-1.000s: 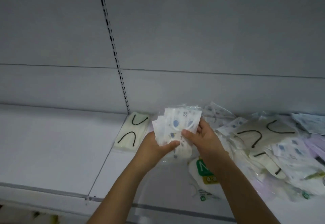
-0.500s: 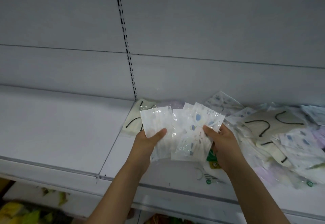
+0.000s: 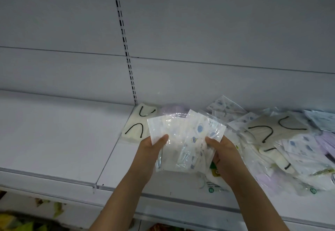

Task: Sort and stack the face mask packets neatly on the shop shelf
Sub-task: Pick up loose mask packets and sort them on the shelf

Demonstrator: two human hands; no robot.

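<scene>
I hold a fanned bunch of clear face mask packets (image 3: pixel 184 140) with blue print above the white shelf (image 3: pixel 63 145). My left hand (image 3: pixel 152 147) grips the bunch's left edge, thumb on top. On the right edge, my right hand (image 3: pixel 223 151) grips the same bunch. Behind the bunch to the left lies a cream packet with black ear loops (image 3: pixel 136 127). A loose heap of mixed mask packets (image 3: pixel 282 145) covers the shelf on the right.
A slotted upright (image 3: pixel 125 49) runs down the grey back panel. The shelf's front rail (image 3: pixel 54 178) crosses below my arms. A green-labelled packet (image 3: pixel 214 181) lies under my right wrist. Coloured goods (image 3: pixel 21 221) show on the level below.
The bunch has spread from a tight upright stack into a wide fan. My hands have moved apart to its two edges and lowered a little.
</scene>
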